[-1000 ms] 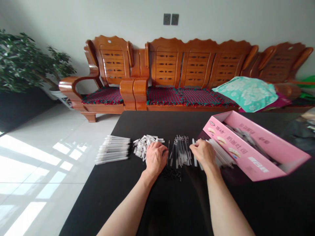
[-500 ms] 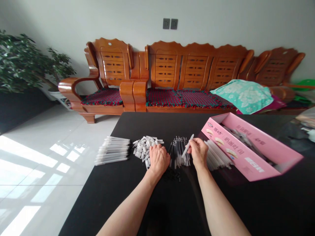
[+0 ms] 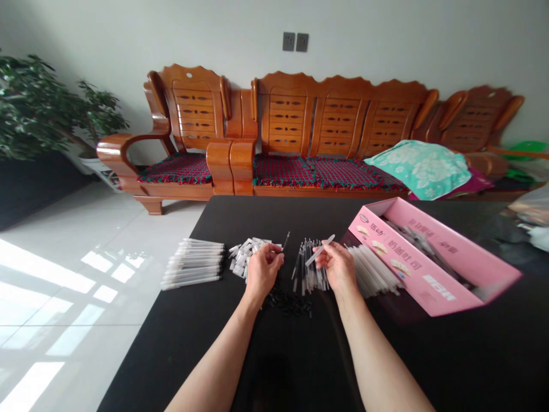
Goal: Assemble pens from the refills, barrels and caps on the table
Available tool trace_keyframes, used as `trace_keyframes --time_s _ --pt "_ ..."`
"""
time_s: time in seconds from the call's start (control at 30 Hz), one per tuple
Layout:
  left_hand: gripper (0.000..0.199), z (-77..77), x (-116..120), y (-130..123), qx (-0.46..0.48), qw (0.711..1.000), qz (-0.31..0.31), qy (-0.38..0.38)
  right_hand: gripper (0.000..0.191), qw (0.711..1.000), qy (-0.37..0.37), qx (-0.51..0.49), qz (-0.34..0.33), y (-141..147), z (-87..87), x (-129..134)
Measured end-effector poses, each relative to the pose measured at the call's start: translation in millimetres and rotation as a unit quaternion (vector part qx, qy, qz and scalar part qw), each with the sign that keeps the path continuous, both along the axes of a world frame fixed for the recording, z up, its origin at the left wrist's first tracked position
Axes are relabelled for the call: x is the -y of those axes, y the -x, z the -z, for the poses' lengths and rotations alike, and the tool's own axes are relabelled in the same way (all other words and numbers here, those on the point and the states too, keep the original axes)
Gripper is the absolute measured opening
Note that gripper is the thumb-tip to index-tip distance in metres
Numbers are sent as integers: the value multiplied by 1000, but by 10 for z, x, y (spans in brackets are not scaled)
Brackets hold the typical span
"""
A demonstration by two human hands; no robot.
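My left hand (image 3: 262, 272) pinches a dark pen refill (image 3: 286, 241), its tip pointing up and away from me. In my right hand (image 3: 338, 266) is a translucent white pen barrel (image 3: 319, 250), slanted up to the right. Between the hands lies a bunch of pen refills (image 3: 311, 269) with metal tips. White pen caps (image 3: 242, 258) form a pile partly hidden by my left hand. Small black plugs (image 3: 291, 304) are scattered in front of the refills. More pen barrels (image 3: 377, 272) lie to the right of my right hand.
Capped pens (image 3: 195, 264) lie in a row at the table's left edge. A pink box (image 3: 398, 263) with dark contents stands on the right of the black table (image 3: 266, 214). Behind are a wooden sofa (image 3: 291, 114) and a turquoise cushion (image 3: 424, 166); a potted plant (image 3: 64, 114) stands far left.
My left hand has come back and left from beside the refills and now holds one upright. The right hand has moved slightly left, and its barrel is tilted flatter. The black plugs show more.
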State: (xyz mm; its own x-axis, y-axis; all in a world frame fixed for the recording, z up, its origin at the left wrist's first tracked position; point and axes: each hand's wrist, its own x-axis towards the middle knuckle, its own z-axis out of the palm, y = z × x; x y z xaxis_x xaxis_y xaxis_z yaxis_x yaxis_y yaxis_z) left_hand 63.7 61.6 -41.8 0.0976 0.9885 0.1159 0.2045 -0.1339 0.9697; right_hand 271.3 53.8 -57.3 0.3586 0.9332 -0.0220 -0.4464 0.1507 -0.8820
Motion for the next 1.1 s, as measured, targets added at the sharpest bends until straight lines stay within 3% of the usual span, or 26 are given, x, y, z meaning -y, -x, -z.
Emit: trace_keyframes --time_s 0.07,0.17,0.43,0.8,1.1 --pt "30 40 1 4 86 994 54 39 28 1000 -10 -18 -4 -29 17 -12" --pt "32 42 12 9 136 983 93 80 28 998 -32 -44 17 -73 36 -34" --pt "26 -44 48 30 104 985 123 66 23 992 -54 -88 66 -155 39 -51" --pt "24 -66 61 14 105 984 127 71 24 996 -49 -55 41 -144 50 -48" --pt "23 33 43 -29 132 979 132 79 25 999 -24 -40 11 -14 -45 -7"
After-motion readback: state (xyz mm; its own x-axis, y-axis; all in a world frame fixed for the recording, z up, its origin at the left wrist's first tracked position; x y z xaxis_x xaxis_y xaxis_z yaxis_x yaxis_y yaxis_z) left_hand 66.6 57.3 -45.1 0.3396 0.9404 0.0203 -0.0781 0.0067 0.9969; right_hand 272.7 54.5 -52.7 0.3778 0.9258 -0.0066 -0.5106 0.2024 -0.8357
